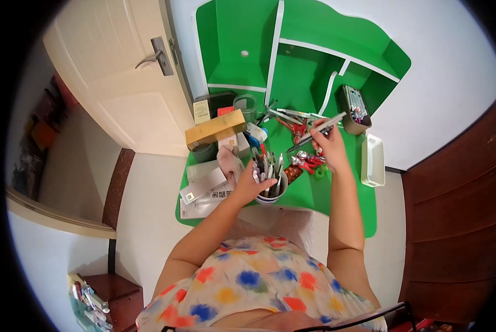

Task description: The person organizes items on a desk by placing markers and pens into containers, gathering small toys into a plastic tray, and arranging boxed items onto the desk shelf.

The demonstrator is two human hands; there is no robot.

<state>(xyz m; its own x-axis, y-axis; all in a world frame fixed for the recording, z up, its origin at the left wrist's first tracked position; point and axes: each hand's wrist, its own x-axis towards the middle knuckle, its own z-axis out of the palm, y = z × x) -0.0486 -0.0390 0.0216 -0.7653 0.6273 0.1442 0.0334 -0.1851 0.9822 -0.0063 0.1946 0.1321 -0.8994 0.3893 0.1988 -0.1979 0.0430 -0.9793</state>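
A white cup (pixel 272 198) packed with pens stands at the front middle of the green desk. My left hand (pixel 252 187) is closed around the upper part of several pens (pixel 267 166) in this cup, thumb across their near side. To the right and higher up, my right hand (pixel 332 149) grips a few pens (pixel 321 131), one light and one dark, slanting up to the right. Below it lie shiny red and silver wrapped items (pixel 307 161). Loose pens and pencils (pixel 292 113) are spread behind, near the shelf.
At the right stand a dark pen box (pixel 354 110) full of pens and a white tray (pixel 373 161). Boxes, including a gold one (pixel 217 129) and a white one (pixel 203 186), and a clear cup (pixel 244 105) crowd the left. Green shelving (pixel 309 66) rises behind.
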